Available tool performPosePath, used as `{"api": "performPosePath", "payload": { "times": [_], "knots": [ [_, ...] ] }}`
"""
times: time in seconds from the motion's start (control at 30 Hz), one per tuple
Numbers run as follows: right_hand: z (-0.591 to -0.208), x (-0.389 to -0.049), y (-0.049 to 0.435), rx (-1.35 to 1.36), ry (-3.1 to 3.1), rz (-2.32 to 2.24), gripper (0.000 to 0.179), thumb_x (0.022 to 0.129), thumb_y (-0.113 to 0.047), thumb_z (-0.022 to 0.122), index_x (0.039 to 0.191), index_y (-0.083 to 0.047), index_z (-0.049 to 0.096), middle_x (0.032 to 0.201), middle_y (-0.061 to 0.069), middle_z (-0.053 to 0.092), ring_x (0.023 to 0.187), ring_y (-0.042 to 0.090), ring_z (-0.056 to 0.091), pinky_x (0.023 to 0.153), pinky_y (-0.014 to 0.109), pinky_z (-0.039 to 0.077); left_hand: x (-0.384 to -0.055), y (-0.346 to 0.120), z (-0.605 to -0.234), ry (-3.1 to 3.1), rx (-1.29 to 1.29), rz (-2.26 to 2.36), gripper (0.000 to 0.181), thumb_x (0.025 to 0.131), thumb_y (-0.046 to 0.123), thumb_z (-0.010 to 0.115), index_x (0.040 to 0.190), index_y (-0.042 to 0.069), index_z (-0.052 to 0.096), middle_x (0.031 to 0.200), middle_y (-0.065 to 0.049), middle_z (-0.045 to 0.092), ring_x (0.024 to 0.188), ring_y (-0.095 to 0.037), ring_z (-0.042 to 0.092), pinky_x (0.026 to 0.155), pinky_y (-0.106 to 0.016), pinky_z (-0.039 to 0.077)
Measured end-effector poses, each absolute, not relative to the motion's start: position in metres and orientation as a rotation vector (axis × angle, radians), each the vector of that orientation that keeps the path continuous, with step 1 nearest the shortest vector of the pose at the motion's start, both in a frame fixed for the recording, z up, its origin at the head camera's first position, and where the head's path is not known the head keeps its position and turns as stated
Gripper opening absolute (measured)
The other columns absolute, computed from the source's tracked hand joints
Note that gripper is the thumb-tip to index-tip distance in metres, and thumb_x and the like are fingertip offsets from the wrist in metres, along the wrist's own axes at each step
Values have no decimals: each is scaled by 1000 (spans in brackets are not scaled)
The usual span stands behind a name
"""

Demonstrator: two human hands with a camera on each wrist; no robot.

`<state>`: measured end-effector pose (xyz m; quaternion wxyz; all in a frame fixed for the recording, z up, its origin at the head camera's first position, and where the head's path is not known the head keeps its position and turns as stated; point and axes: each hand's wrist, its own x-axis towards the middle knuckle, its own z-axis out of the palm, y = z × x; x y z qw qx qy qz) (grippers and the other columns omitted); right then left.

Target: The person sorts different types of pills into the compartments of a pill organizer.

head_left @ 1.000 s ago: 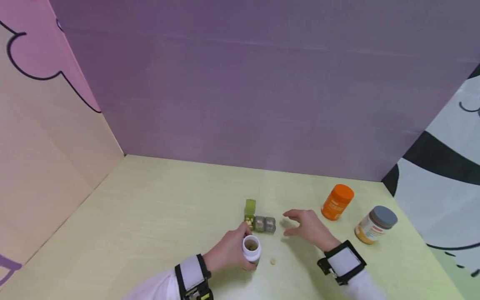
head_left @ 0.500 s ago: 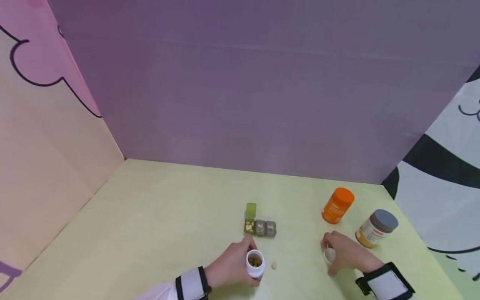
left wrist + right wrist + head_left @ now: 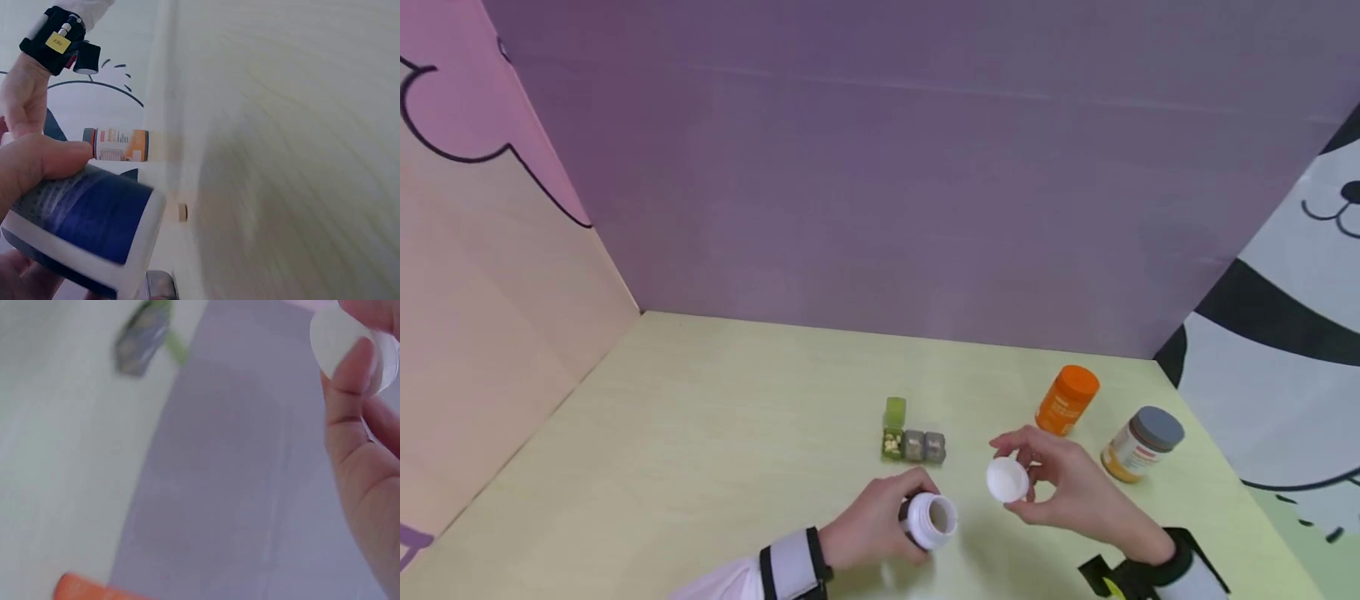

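In the head view my left hand (image 3: 876, 518) grips a white pill bottle (image 3: 925, 523), tilted so its uncapped mouth faces right. The left wrist view shows the bottle's blue label (image 3: 106, 215), with my thumb along its side. My right hand (image 3: 1071, 487) pinches a white screw cap (image 3: 1007, 480) just right of the bottle mouth, its hollow side showing. Beyond both hands lies a small pill organizer (image 3: 923, 447). Its green compartment (image 3: 892, 444) stands open and holds several pale tablets; two grey compartments are closed. One loose tablet (image 3: 182, 212) lies on the table near the bottle.
To the right stand an orange jar (image 3: 1066, 402) and a grey-lidded jar (image 3: 1142, 443), both closed. A purple wall (image 3: 880, 183) bounds the back of the pale table (image 3: 737, 400), with decorated panels at either side.
My right hand reached right, took the white cap off the table and brought it back left and up to the bottle. My left hand has tipped the bottle mouth towards the right.
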<state>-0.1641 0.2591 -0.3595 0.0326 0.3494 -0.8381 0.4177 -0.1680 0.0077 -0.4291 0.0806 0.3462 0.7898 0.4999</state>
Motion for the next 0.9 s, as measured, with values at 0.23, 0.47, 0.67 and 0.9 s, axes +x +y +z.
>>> {"api": "performPosePath", "payload": {
  "times": [0.23,0.47,0.67,0.9],
  "knots": [
    [-350,-161,233,1310,-2403,1165,44,60,4,80,97,-10,60,93,2,57,75,9,55,61,21,50,-167,10,-421,2299,1058,1534,54,53,-3,80,98,15,57,96,9,62,91,-1,55,85,-23,42],
    [-341,-155,222,1399,-2489,986,41,63,-2,79,103,-7,67,90,-3,53,81,10,54,65,18,50,-165,12,-421,2271,1071,1551,53,54,-3,78,99,15,56,95,10,60,89,0,54,82,-21,43],
    [-335,-151,211,1549,-2492,765,40,72,-7,74,111,-6,64,102,-1,60,86,8,57,72,13,46,-163,11,-420,2265,1046,1565,56,53,-3,78,100,17,55,98,9,60,88,-1,54,79,-21,43],
    [-334,-149,207,1555,-2514,696,40,71,-7,75,109,-3,65,106,4,65,85,6,56,72,10,45,-161,13,-419,2231,1020,1613,53,55,-1,79,99,17,54,98,9,60,88,-2,53,79,-21,42]
  ]
}}
